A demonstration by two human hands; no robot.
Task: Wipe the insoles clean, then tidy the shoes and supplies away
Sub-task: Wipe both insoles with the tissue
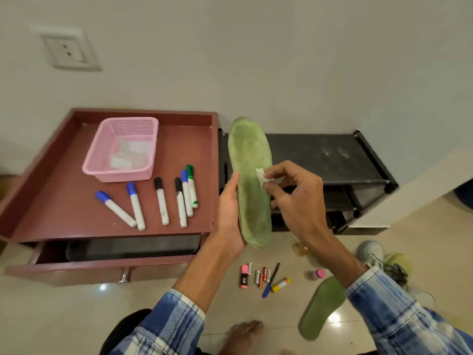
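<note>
Gripping the green insole (pixel 252 175) in left hand (pixel 229 213), right hand (pixel 297 198) pinches a wipe (pixel 262 176)

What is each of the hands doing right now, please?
Left hand: holding the green insole by its edge.
Right hand: pinching a white wipe against the insole.

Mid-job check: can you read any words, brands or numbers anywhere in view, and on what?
Nothing can be read for certain.
Markers on the red desk: small print on the barrels, too blurred.
Pink highlighter: black label, marks too small.
Batteries beside it: print too small.
Insole in the left hand, wipe in the right hand: no print shows.
</note>
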